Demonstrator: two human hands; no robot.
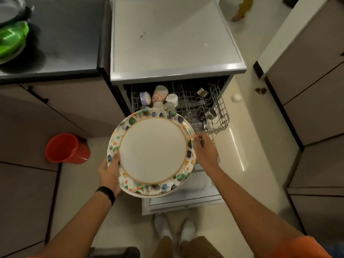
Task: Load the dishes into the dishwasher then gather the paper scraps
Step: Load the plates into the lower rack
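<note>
Above the open dishwasher [176,73], a white plate [152,151] with a leaf-patterned rim is gripped at opposite edges by left hand [109,172] and right hand [204,149]; its rack [221,110] holds patterned cups [160,94] and steel tumblers [211,112].

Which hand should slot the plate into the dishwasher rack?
Probably right: the right hand touches the floral plate beside the dishwasher rack and its bare wires; the left hand grips the far rim.
</note>
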